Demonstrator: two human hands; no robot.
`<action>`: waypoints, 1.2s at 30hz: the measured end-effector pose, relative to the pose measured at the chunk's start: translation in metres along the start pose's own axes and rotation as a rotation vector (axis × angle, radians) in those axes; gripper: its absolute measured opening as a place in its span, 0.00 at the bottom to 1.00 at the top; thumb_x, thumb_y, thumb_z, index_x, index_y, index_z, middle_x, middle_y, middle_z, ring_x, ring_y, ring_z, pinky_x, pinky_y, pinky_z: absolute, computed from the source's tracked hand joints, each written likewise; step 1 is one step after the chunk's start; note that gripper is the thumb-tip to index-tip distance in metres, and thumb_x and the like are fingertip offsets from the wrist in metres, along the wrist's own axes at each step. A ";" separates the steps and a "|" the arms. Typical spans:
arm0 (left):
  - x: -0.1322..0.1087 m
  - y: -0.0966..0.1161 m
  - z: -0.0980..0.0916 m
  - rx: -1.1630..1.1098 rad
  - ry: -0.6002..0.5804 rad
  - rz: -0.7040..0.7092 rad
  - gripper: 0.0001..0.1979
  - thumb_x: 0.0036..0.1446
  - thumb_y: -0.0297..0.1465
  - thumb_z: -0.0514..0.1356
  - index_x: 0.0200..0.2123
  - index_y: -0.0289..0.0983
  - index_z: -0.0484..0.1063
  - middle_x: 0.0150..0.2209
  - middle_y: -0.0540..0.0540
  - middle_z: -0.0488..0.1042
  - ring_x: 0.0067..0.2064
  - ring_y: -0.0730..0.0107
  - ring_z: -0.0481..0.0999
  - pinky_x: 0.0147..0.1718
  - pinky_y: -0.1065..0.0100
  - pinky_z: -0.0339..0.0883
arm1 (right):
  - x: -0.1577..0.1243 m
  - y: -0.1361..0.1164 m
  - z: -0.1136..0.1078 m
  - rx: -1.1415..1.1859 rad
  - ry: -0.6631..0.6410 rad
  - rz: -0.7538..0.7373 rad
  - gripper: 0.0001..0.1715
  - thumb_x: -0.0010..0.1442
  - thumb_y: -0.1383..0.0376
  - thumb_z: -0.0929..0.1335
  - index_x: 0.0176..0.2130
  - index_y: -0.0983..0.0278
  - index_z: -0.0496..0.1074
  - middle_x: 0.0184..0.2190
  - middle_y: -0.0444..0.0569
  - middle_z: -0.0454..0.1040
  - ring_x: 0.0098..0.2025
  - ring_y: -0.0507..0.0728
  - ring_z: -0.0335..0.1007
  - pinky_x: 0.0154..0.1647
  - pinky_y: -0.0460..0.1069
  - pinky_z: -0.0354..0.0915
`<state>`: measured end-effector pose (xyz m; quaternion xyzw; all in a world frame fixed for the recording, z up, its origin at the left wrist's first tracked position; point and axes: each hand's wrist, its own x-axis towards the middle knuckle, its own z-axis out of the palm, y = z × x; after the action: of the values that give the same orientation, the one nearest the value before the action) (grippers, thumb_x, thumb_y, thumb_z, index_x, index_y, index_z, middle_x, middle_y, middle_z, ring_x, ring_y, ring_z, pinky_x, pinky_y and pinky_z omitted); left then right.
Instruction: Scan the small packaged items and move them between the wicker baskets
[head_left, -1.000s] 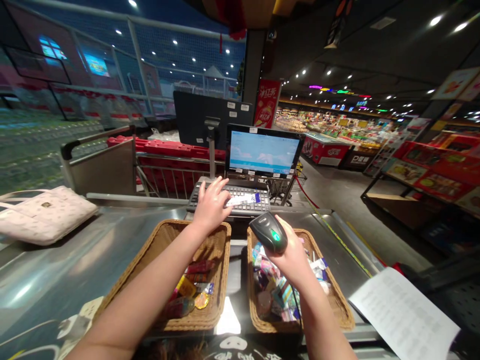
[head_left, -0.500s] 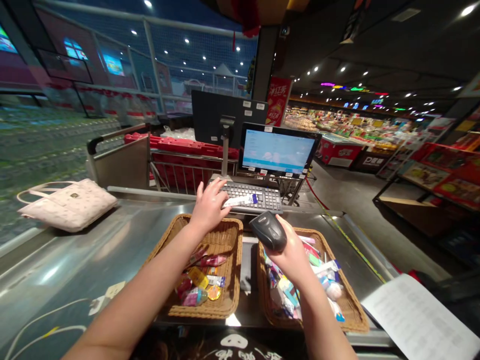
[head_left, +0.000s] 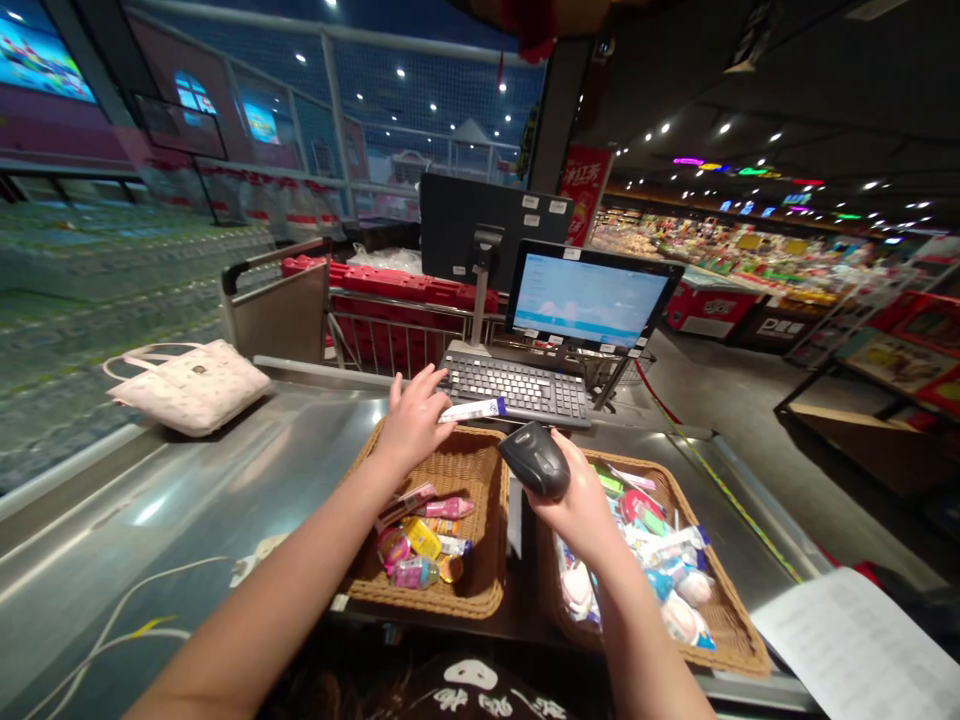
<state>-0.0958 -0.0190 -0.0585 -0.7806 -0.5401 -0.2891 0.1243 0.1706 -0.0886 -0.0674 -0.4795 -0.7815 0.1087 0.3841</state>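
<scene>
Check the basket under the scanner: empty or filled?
Filled: the wicker basket is heaped with small wrapped packets around the right hand.

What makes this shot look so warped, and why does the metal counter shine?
In the head view, a wide lens seems to bow the overhead railing; the steel counter shows pale glare from the ceiling lights; the far-left stacks look smeared.

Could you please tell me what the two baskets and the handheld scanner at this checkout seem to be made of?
The left basket and right basket look like woven rattan or wicker, possibly a plastic imitation; their interlaced tan strands look matte. The handheld barcode scanner looks like moulded dark plastic, with a smooth, slightly glossy shell.
</scene>
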 end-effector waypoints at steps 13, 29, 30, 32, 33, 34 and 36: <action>-0.049 -0.033 0.023 -0.002 -0.114 -0.067 0.03 0.51 0.28 0.62 0.32 0.39 0.73 0.62 0.37 0.66 0.67 0.46 0.58 0.63 0.34 0.44 | 0.010 -0.010 0.030 0.025 -0.117 -0.017 0.28 0.49 0.69 0.69 0.51 0.61 0.71 0.53 0.53 0.73 0.63 0.69 0.62 0.67 0.67 0.55; -0.073 -0.047 0.069 -0.089 -0.282 -0.034 0.03 0.49 0.26 0.64 0.29 0.38 0.72 0.62 0.34 0.67 0.67 0.46 0.58 0.64 0.36 0.45 | 0.019 -0.009 0.059 0.038 -0.212 0.051 0.14 0.50 0.68 0.71 0.39 0.61 0.77 0.45 0.53 0.76 0.53 0.65 0.70 0.60 0.63 0.62; -0.073 -0.047 0.071 -0.097 -0.290 -0.035 0.03 0.49 0.26 0.64 0.29 0.38 0.72 0.61 0.34 0.67 0.67 0.46 0.58 0.64 0.36 0.45 | 0.019 -0.007 0.061 0.040 -0.213 0.063 0.14 0.49 0.68 0.71 0.39 0.61 0.77 0.45 0.52 0.76 0.52 0.65 0.71 0.59 0.63 0.63; -0.073 -0.049 0.076 -0.105 -0.307 -0.031 0.03 0.49 0.26 0.64 0.29 0.37 0.73 0.61 0.33 0.68 0.67 0.46 0.58 0.64 0.37 0.45 | 0.020 -0.005 0.063 0.043 -0.219 0.077 0.13 0.49 0.68 0.71 0.38 0.61 0.77 0.44 0.52 0.76 0.51 0.64 0.71 0.58 0.62 0.64; -0.073 -0.050 0.080 -0.105 -0.318 -0.026 0.03 0.50 0.26 0.63 0.30 0.37 0.73 0.61 0.33 0.68 0.67 0.47 0.58 0.64 0.37 0.46 | 0.020 -0.004 0.064 0.044 -0.224 0.082 0.12 0.49 0.68 0.71 0.38 0.61 0.77 0.44 0.52 0.76 0.51 0.64 0.71 0.57 0.61 0.64; -0.072 -0.051 0.084 -0.101 -0.333 -0.018 0.03 0.50 0.26 0.63 0.31 0.37 0.74 0.61 0.33 0.68 0.67 0.47 0.58 0.65 0.38 0.46 | 0.021 -0.003 0.065 0.047 -0.229 0.087 0.12 0.49 0.69 0.71 0.37 0.61 0.77 0.43 0.52 0.76 0.50 0.64 0.71 0.56 0.61 0.65; -0.072 -0.053 0.094 -0.093 -0.382 0.005 0.05 0.49 0.26 0.64 0.33 0.37 0.75 0.61 0.33 0.68 0.67 0.48 0.59 0.65 0.40 0.46 | 0.022 -0.003 0.066 0.054 -0.242 0.096 0.11 0.50 0.69 0.70 0.36 0.62 0.76 0.42 0.51 0.76 0.50 0.63 0.71 0.55 0.60 0.65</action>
<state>-0.1323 -0.0070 -0.1822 -0.8275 -0.5380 -0.1599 -0.0159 0.1170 -0.0587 -0.1002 -0.4893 -0.7951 0.2049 0.2940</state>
